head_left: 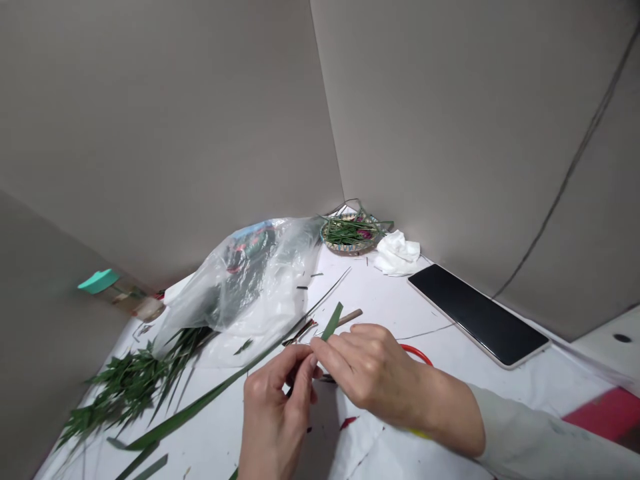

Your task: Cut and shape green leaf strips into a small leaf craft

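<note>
My left hand [277, 400] and my right hand [370, 370] meet above the white-covered table. Between their fingertips is a green leaf strip [333, 321], its cut end pointing up and away from me. Both hands are closed in a pinch on it; most of the strip is hidden by the fingers. Something dark shows under the left fingers, too covered to name. Just behind the right hand a red loop [417, 352] shows, perhaps a scissor handle. A brown strip [351, 317] lies beyond the fingers. One long green leaf [187, 410] stretches across the table at the left.
A clear plastic bag [265, 280] and leafy sprigs [130, 383] lie at the left, near a jar with a teal lid [103, 281]. Toward the corner stand a small basket of green cuttings [350, 233] and crumpled tissue [397, 255]. A phone [477, 313] lies right.
</note>
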`<state>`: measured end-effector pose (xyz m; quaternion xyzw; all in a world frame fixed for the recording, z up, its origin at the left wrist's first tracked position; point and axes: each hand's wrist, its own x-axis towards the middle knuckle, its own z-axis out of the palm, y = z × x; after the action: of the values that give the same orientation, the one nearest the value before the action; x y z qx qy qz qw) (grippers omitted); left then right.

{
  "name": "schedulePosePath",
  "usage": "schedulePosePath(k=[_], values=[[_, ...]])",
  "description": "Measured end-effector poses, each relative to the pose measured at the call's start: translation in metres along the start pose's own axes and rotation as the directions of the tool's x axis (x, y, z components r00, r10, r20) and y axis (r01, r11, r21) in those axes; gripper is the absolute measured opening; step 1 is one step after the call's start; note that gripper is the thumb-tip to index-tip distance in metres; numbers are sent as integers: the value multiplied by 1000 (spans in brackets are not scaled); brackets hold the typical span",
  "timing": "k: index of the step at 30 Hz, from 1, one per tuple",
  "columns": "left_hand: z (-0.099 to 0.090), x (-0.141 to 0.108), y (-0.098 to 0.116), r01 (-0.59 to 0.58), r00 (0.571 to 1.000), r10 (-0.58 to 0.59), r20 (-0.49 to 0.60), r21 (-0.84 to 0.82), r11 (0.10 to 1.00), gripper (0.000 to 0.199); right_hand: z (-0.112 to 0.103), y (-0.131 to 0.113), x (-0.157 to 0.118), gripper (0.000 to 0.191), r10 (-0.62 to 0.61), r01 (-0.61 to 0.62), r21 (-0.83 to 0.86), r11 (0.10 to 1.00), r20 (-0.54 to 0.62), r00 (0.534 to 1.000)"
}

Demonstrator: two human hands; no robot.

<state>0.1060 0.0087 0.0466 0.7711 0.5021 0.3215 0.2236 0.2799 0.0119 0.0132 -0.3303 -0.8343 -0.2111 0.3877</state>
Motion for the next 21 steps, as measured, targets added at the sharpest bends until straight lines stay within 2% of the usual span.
schedulePosePath(k=[6, 14, 21], values=[[0, -1, -1, 7, 1000, -7, 12, -11, 1000, 26, 1, 1, -1, 25, 8, -8, 1, 1000, -11, 1000], [-3, 1, 1, 74, 995, -71, 70, -40, 996, 28, -1, 3, -3, 27, 24, -24, 31, 999, 22, 999], [-11, 3, -4, 156, 986, -150, 74, -79, 985, 29, -1, 9, -1, 28, 76, -75, 195, 978, 4, 997]])
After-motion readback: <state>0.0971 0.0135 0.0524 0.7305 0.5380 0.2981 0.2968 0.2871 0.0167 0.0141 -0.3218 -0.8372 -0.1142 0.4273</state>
